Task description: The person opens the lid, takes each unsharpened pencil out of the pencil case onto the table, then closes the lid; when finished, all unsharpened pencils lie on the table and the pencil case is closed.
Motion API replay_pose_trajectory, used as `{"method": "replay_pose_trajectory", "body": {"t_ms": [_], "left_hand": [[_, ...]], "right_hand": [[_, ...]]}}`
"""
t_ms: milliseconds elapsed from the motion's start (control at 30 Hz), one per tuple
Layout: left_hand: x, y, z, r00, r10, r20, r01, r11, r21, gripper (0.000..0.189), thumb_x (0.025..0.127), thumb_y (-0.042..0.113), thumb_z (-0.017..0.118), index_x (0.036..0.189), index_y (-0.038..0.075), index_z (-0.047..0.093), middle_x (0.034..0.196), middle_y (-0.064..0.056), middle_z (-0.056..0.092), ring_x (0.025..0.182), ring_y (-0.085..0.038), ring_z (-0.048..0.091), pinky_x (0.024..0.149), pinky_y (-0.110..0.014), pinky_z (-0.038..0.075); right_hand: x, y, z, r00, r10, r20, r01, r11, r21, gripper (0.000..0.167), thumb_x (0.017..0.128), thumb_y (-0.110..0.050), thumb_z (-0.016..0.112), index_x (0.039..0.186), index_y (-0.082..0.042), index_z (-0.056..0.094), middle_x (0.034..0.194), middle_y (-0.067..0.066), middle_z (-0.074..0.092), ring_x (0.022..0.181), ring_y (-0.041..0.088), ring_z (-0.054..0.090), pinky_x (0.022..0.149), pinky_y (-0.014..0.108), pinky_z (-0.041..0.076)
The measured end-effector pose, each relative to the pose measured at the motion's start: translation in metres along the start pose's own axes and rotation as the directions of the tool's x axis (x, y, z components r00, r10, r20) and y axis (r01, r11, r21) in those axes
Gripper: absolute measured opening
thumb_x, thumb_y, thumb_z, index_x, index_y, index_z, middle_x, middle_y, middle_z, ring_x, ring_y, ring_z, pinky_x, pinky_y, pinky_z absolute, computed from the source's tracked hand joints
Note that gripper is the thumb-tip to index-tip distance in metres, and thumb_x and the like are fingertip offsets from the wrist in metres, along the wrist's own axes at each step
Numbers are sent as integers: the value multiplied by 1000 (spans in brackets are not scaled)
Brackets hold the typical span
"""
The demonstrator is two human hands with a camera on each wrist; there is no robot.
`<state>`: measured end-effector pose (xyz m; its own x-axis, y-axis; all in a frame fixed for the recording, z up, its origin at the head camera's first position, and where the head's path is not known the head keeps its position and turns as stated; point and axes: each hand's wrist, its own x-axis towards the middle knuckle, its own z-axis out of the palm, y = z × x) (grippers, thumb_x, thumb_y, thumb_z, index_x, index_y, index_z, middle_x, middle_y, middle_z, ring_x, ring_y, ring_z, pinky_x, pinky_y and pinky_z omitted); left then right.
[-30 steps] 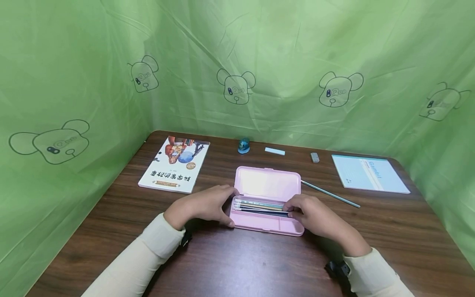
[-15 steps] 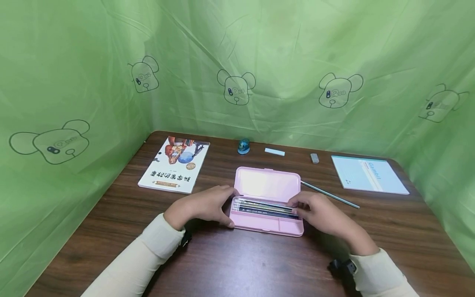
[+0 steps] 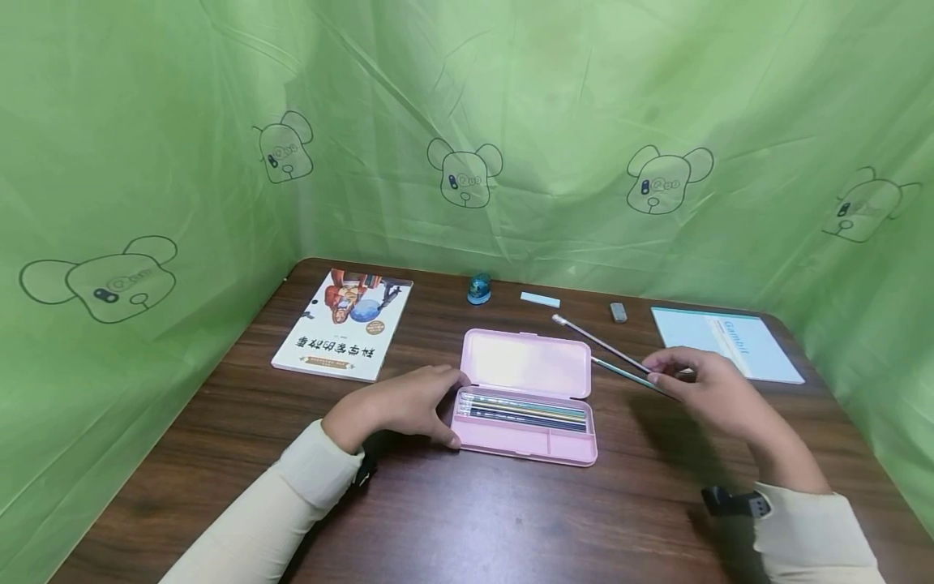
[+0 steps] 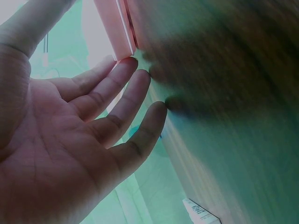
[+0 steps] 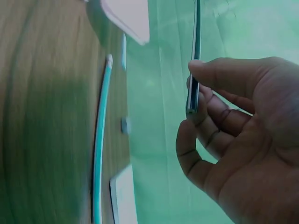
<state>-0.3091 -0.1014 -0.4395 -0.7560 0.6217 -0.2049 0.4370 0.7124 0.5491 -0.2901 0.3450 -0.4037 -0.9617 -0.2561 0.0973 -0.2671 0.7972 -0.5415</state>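
An open pink pencil case [image 3: 511, 448] lies on the table with several pencils [image 3: 525, 410] in its long compartment. My left hand [image 3: 401, 403] rests at the case's left end, thumb near the front corner. In the left wrist view its fingers are loosely extended and the fingertips touch the case. Right of the case, above the table, my right hand [image 3: 711, 389] pinches a dark pencil [image 3: 601, 342] between thumb and fingers, its white-tipped end pointing far left. Below it a light blue-green pencil [image 5: 99, 140] lies on the table, partly hidden by the right hand in the head view.
At the back stand a blue sharpener [image 3: 479, 289], a light blue strip [image 3: 540, 299] and a grey eraser [image 3: 619, 311]. A book [image 3: 343, 324] lies left, a pale blue notebook [image 3: 766, 349] right. Green cloth [image 3: 467, 97] hangs behind the table.
My right hand has lifted a dark pencil out of the case and moved right with it. The left hand has stayed at the case's left end.
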Motion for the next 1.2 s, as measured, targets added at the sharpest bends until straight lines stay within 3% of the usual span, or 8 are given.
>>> {"method": "replay_pose_trajectory", "body": {"t_ms": [133,233,467,1033,1200], "left_hand": [[1,0,0,1000,0,0,0,1000,-2,83,84,37,101,149,6,60,149,-10,66,142,-26,59,128,-49,45],[1,0,0,1000,2,0,-2,1000,-4,83,84,36,101,149,6,60,148,-10,66,141,-26,59,128,-49,45],[1,0,0,1000,3,2,-3,1000,-8,82,84,36,101,149,7,61,148,-10,66,140,-25,59,128,-49,46],[1,0,0,1000,-2,6,2,1000,-13,83,84,36,101,149,7,60,151,-11,65,144,-27,58,129,-50,44],[1,0,0,1000,-6,8,6,1000,-18,83,84,36,101,149,7,60,151,-11,65,144,-26,58,129,-50,44]], "right_hand": [[-1,24,-8,998,68,11,-68,997,-42,15,110,-18,73,119,-7,79,112,9,81,93,7,67,74,24,54],[-2,38,-10,993,112,41,-109,992,-68,14,110,-16,72,116,-6,79,109,8,80,94,8,66,76,23,53],[-5,62,-5,986,125,113,-121,992,-42,7,103,-5,75,109,-2,78,98,3,76,85,2,59,76,22,48],[3,62,13,982,122,142,-109,989,-94,4,101,-5,76,100,-6,80,92,0,76,88,15,64,80,32,51],[4,63,14,982,120,144,-106,989,-100,4,101,-7,77,98,-6,79,91,-1,76,87,15,65,78,30,51]]}}
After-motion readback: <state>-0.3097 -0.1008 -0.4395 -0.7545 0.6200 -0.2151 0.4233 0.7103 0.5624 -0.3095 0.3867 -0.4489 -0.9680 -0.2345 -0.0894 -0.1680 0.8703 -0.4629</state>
